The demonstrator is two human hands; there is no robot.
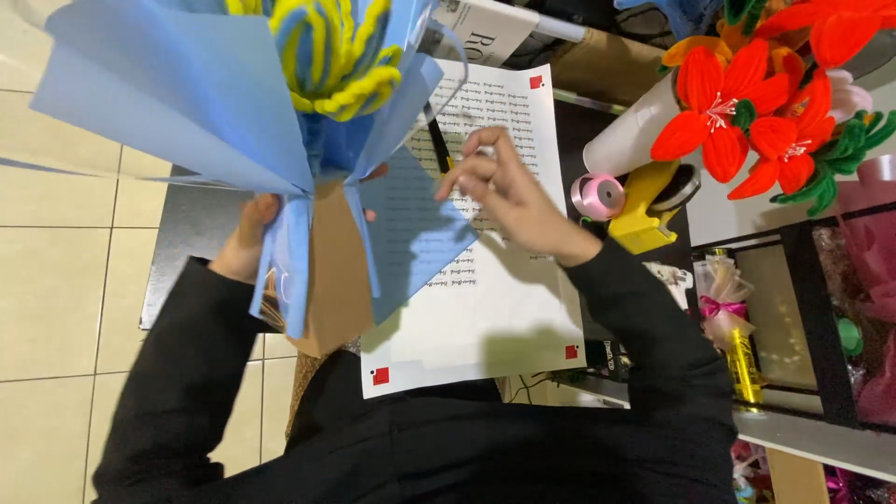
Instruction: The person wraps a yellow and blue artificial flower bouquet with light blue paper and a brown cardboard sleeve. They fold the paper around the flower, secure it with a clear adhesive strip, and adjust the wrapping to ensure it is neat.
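From the head view, my left hand [250, 235] is clamped around the stem of the blue paper bouquet [280, 112], which rises just above it; a firm low grip should keep the folds from slipping. My right hand [504, 191] hovers to its right, fingers loosely curled, holding nothing, over the white printed sheet [504, 299] on the bench.
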